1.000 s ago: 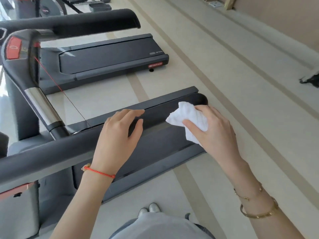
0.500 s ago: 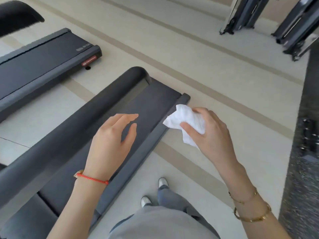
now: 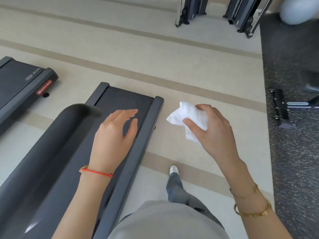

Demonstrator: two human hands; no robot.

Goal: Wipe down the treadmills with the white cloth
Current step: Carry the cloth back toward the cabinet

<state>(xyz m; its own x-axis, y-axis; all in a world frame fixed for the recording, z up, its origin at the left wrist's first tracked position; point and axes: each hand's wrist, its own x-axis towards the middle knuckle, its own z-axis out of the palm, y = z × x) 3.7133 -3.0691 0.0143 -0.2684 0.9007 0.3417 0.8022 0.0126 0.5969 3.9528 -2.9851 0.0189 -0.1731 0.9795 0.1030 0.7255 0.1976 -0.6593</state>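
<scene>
A dark grey treadmill (image 3: 148, 135) runs from the lower left toward the middle, with its thick black handrail (image 3: 57, 144) on the left. My left hand (image 3: 114, 135) hovers open over the belt (image 3: 124, 99), fingers apart, holding nothing. My right hand (image 3: 214, 130) is off the treadmill's right side, above the beige floor, and grips the crumpled white cloth (image 3: 188, 118). The cloth touches no surface. A second treadmill (image 3: 22, 83) with a red label lies at the far left.
My foot (image 3: 174, 169) stands on the beige striped floor just right of the treadmill. A dark speckled mat (image 3: 293, 161) with a black machine base (image 3: 279, 107) covers the right side. Two more dark machines (image 3: 191, 9) stand at the top.
The view has swung right and away from the treadmill console. My right hand carried the cloth off the handrail and out over the floor. My left hand lifted off the handrail.
</scene>
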